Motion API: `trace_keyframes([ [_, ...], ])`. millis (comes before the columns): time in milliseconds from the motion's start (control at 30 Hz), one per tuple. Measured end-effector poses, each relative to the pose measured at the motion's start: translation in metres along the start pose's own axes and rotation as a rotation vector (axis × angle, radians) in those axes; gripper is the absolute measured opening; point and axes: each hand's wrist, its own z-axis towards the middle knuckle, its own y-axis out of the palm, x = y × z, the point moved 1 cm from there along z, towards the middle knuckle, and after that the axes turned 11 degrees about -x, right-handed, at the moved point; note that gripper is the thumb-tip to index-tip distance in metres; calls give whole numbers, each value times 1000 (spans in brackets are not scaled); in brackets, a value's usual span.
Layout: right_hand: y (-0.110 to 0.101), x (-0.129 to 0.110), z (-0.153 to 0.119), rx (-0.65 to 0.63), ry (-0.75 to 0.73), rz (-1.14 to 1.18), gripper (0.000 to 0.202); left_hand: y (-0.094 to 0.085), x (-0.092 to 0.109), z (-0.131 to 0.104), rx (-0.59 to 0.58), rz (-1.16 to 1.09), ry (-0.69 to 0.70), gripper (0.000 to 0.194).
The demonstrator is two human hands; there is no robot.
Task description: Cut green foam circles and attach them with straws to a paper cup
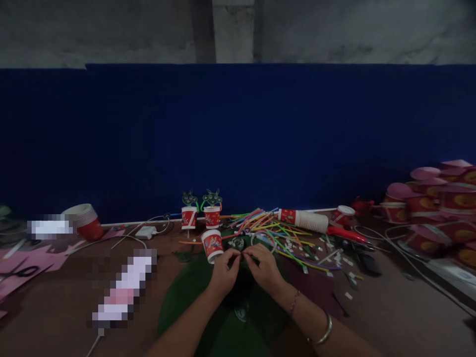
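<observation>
Biggest first: the brown table (55, 317) carries everything, and a dark green surface (182, 292) spreads on the near side of the loose red cup (212, 244). Colourful stems (260, 223) lie heaped right of that cup. Left hand (225, 270) is just beside it, right hand (265, 267) further right — both pinched up, fingertips nearly meeting. Can't tell if anything's clamped in there. Two animal-faced cups (212, 217) stand behind it, and a small face cutout (237, 243) sits just right of it, past the fingertips. Looks like fiddly fingertip work to me — next move probably wants a steady, light pinch.
</observation>
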Motion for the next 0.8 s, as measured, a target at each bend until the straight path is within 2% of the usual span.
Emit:
trace_keyframes([
  [300, 0, 2, -1, 37, 59, -49, 17, 1, -5, 0, -28, 29, 35, 16],
  [500, -2, 0, -1, 3, -8, -30, 13, 0, -5, -1, -3, 24, 9, 15],
  [800, -4, -2, -1, -15, -42, -90, 13, 1, -5, 0, -34, 66, 62, 16],
])
